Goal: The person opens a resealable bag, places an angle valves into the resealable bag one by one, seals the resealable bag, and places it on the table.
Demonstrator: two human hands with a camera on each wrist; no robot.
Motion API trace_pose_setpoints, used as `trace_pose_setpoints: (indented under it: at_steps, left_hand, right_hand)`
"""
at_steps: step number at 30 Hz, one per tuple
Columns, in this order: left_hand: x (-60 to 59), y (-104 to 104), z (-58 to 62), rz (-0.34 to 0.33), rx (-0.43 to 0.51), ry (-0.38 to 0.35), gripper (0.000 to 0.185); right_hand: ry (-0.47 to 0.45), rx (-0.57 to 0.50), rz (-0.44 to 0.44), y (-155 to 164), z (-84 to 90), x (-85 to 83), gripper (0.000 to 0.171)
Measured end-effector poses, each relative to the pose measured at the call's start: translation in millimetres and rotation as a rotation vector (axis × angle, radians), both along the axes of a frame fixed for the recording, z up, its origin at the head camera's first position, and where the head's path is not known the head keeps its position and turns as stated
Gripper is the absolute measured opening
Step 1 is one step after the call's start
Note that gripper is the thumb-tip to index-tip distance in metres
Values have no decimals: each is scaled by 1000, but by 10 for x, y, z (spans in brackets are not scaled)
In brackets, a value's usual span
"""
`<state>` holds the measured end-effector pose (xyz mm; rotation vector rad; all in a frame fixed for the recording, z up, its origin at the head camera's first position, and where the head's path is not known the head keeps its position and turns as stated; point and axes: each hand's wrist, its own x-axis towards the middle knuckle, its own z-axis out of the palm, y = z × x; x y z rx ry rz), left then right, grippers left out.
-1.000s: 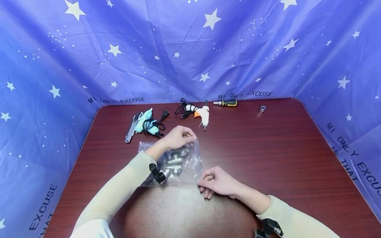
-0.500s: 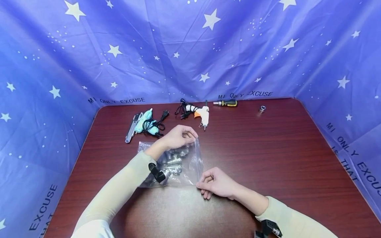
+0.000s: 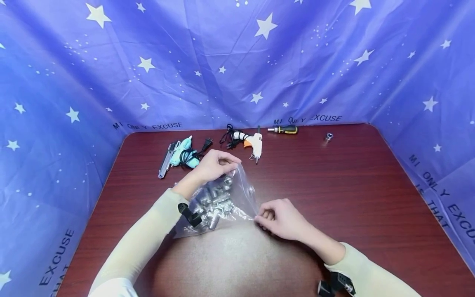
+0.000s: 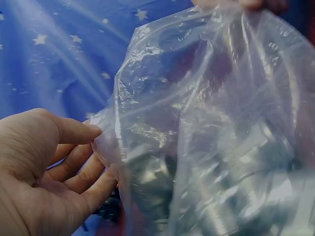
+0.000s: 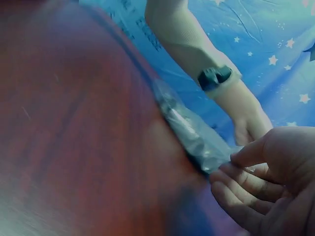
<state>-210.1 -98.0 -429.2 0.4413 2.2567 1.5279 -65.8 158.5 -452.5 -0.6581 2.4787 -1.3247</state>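
A clear zip bag [image 3: 241, 202] holds several shiny metal pipe fittings [image 3: 215, 202]. My left hand [image 3: 213, 165] pinches the far corner of its mouth between thumb and fingers, as the left wrist view shows from close up beside the plastic [image 4: 152, 118]. The near corner of the mouth is pinched by my right hand [image 3: 283, 218], thumb against fingers. The mouth edge is raised off the table and stretched between both hands, while the fittings lie in the lower left part. My left forearm hides part of the bag in the head view.
Beyond the bag lie a light-blue glue gun [image 3: 183, 152] with a wrapped black cord, a grey utility knife [image 3: 168, 160] and a white glue gun [image 3: 254, 144]. A screwdriver [image 3: 283, 130] and a small metal piece [image 3: 328, 136] lie at the back. Starry cloth [image 3: 237, 82] surrounds the table.
The bag's mouth edge has risen and now slants, and more fittings show. My left hand has moved a little left and up, my right hand a little right and up. The head view has shifted slightly.
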Motion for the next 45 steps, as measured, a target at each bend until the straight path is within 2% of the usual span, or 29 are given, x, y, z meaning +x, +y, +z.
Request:
trace_pose_setpoints:
  at_steps: [2, 6, 11, 19, 25, 31, 35, 38, 41, 45]
  left_hand:
    - [-4, -50, 61, 33, 18, 16, 24]
    - [9, -145, 197, 87, 54, 84, 22]
    - [75, -217, 343, 149, 172, 147, 24]
    - [236, -201, 497, 243, 493, 218, 27]
    - [386, -132, 606, 320, 715, 306, 24]
    - [564, -82, 707, 336, 846, 391, 38]
    - [715, -51, 731, 349, 872, 447, 33]
    - [819, -21, 712, 373, 875, 487, 28]
    - [878, 5, 659, 390, 883, 506, 29]
    - [892, 23, 577, 383, 906, 501, 38]
  right_hand:
    - [151, 74, -28, 49, 59, -35, 17]
    - [316, 124, -71, 140, 195, -119, 10]
    - [451, 113, -152, 251, 382, -221, 8]
    - [601, 61, -297, 422, 722, -347, 14]
    - [656, -35, -344, 487, 979, -405, 19]
    - [674, -188, -377, 479, 1172, -443, 16]
    - [656, -306, -386, 467, 1258, -472, 12]
    - [634, -345, -391, 474, 1294, -492, 11]
    - [613, -345, -386, 485, 1284, -498, 11]
    - [587, -333, -374, 491, 1211, -501, 13]
